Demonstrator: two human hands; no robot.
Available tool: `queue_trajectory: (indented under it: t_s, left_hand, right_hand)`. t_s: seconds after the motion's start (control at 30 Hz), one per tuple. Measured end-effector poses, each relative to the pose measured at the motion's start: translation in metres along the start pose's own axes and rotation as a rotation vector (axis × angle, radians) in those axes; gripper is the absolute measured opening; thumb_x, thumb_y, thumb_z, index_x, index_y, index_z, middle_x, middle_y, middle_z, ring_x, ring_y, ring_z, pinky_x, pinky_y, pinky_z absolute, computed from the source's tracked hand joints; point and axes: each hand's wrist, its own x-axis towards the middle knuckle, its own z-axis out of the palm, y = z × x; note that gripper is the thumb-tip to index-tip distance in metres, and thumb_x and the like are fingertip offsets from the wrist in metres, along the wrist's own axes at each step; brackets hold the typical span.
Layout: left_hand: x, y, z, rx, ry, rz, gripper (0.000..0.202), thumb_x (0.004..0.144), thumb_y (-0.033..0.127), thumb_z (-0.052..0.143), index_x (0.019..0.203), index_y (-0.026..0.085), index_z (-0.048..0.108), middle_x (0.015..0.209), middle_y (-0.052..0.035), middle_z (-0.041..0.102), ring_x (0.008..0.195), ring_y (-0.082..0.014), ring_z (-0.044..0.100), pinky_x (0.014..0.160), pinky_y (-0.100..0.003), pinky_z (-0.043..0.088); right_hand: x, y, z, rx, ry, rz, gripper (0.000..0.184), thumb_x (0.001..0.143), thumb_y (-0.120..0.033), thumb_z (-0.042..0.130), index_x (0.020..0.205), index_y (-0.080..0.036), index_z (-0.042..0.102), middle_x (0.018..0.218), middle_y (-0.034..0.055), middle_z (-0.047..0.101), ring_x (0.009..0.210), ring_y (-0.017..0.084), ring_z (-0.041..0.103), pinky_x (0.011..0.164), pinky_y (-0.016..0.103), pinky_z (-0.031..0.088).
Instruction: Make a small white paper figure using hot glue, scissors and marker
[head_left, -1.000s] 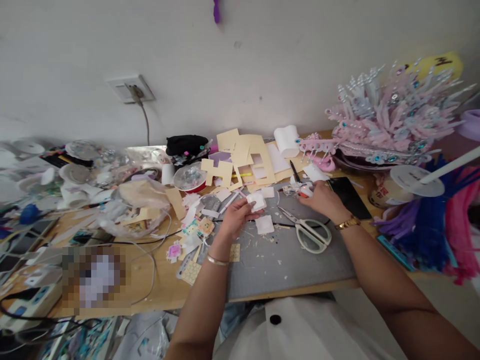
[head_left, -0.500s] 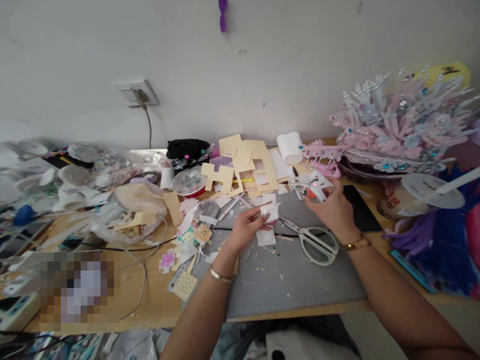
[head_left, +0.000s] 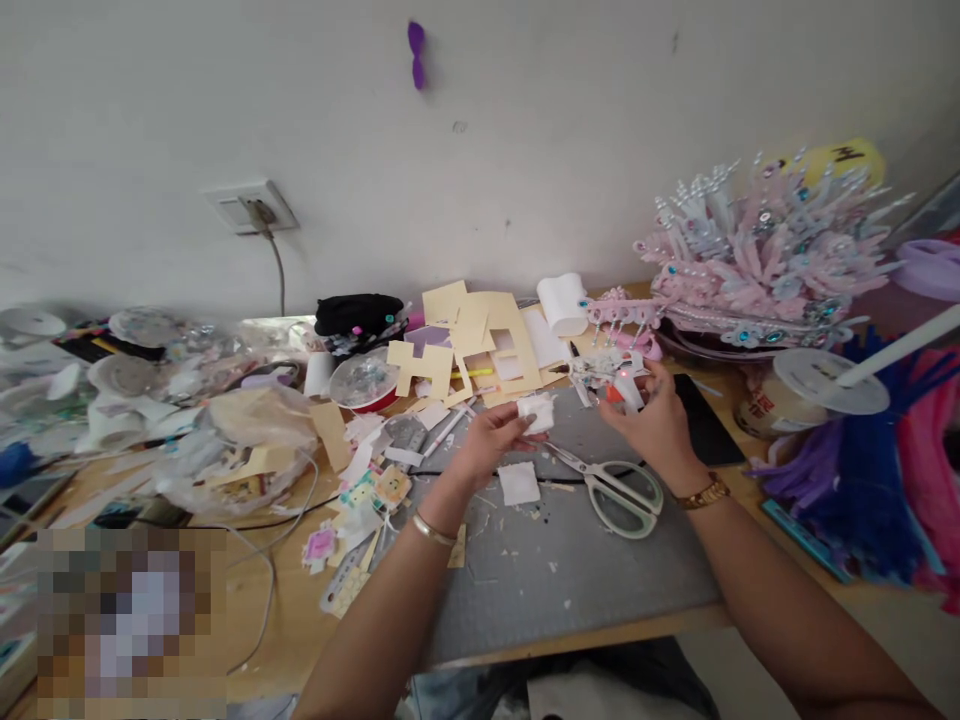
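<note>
My left hand (head_left: 489, 442) pinches a small white square piece (head_left: 537, 412) between thumb and fingers, above the mat. My right hand (head_left: 661, 428) is wrapped round a white glue gun (head_left: 632, 392) with an orange trigger and a small red light. The gun's dark nozzle points left, apart from the white piece. Below my left hand another white square (head_left: 519, 484) lies flat on the grey cutting mat (head_left: 555, 580). Scissors with pale handles (head_left: 624, 500) lie between my hands, tips toward my left hand.
Cut cream card (head_left: 517, 310) is piled by the wall. A pink jewelled heap (head_left: 765, 260) and a lidded drink cup (head_left: 810, 395) stand right, near a black phone-like slab (head_left: 709, 425). Paper scraps, a plastic bag (head_left: 262, 435) and cables clutter the left.
The whole view has shifted, so things appear further left and lower. The glue gun's nozzle now shows more clearly, pointing left. Both hands keep their hold.
</note>
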Motion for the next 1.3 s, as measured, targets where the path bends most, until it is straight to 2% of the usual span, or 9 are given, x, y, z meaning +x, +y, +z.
queue_trajectory:
  t_s: [0.1,0.4,0.7,0.83,0.93,1.0,1.13,1.2,1.3]
  left_hand:
    - [-0.008,-0.003,-0.008,-0.034,0.043,-0.028,0.039,0.061,0.045,0.086,0.082,0.016,0.07,0.081,-0.0032,0.073,0.075,-0.0213,0.073,0.062,-0.027,0.057]
    - [-0.024,-0.019,-0.013,-0.149,0.054,-0.028,0.04,0.061,0.046,0.086,0.084,0.017,0.071,0.076,-0.0007,0.072,0.067,-0.0176,0.072,0.065,-0.027,0.057]
    - [-0.029,-0.025,-0.014,-0.038,0.038,0.084,0.034,0.068,0.046,0.081,0.088,0.019,0.073,0.088,-0.0029,0.075,0.082,-0.0222,0.073,0.073,-0.03,0.057]
    - [-0.026,-0.028,-0.017,0.066,0.055,0.138,0.033,0.072,0.045,0.077,0.092,0.019,0.074,0.08,-0.0016,0.073,0.069,-0.018,0.069,0.062,-0.026,0.052]
    - [-0.025,-0.027,-0.021,0.163,0.067,0.197,0.03,0.076,0.046,0.073,0.087,0.018,0.073,0.064,0.0007,0.065,0.056,-0.0132,0.058,0.052,-0.023,0.044]
    - [-0.024,-0.025,-0.023,0.191,0.066,0.221,0.03,0.079,0.045,0.071,0.091,0.017,0.071,0.059,0.0027,0.06,0.053,-0.011,0.053,0.052,-0.022,0.04]
    - [-0.025,-0.022,-0.024,0.093,0.101,0.235,0.057,0.076,0.036,0.075,0.127,0.02,0.054,0.069,0.0043,0.06,0.059,-0.01,0.053,0.056,-0.022,0.038]
    - [-0.025,-0.023,-0.025,0.061,0.111,0.244,0.057,0.075,0.032,0.076,0.123,0.021,0.048,0.07,0.0049,0.06,0.059,-0.0091,0.051,0.056,-0.021,0.037]
    - [-0.025,-0.025,-0.025,0.054,0.101,0.268,0.043,0.077,0.03,0.073,0.106,0.024,0.043,0.067,0.007,0.058,0.056,-0.008,0.048,0.055,-0.02,0.035]
  right_hand:
    - [-0.007,-0.004,0.0,0.038,-0.045,-0.084,0.081,0.067,-0.049,0.067,0.134,-0.012,0.041,0.105,0.0156,0.069,0.084,0.028,0.068,0.074,0.04,0.055]
    - [-0.024,-0.019,-0.001,-0.116,-0.072,-0.202,0.083,0.07,-0.045,0.07,0.141,-0.013,0.041,0.107,0.0155,0.073,0.097,0.031,0.071,0.081,0.041,0.057]
    - [-0.026,-0.019,-0.002,-0.175,-0.039,-0.208,0.084,0.069,-0.044,0.07,0.142,-0.014,0.04,0.108,0.0131,0.075,0.09,0.03,0.072,0.08,0.041,0.057]
    - [-0.026,-0.018,-0.002,-0.181,-0.039,-0.219,0.084,0.068,-0.046,0.07,0.14,-0.014,0.042,0.107,0.0133,0.075,0.091,0.031,0.072,0.081,0.042,0.057]
    - [-0.025,-0.018,-0.001,-0.189,-0.058,-0.187,0.085,0.068,-0.047,0.07,0.141,-0.015,0.041,0.108,0.0135,0.075,0.091,0.031,0.072,0.081,0.042,0.057]
    - [-0.026,-0.018,0.0,-0.184,-0.059,-0.175,0.085,0.069,-0.047,0.071,0.141,-0.015,0.041,0.11,0.0136,0.074,0.094,0.031,0.071,0.082,0.043,0.057]
    - [-0.026,-0.019,0.001,-0.166,-0.044,-0.192,0.083,0.069,-0.046,0.072,0.14,-0.014,0.043,0.111,0.0138,0.074,0.099,0.031,0.071,0.084,0.043,0.056]
    - [-0.026,-0.019,0.002,-0.158,-0.043,-0.197,0.081,0.07,-0.045,0.071,0.14,-0.014,0.043,0.111,0.014,0.074,0.099,0.031,0.071,0.085,0.043,0.056]
    - [-0.026,-0.018,0.002,-0.158,-0.051,-0.192,0.081,0.07,-0.044,0.071,0.14,-0.014,0.043,0.11,0.0146,0.074,0.099,0.031,0.071,0.084,0.043,0.057]
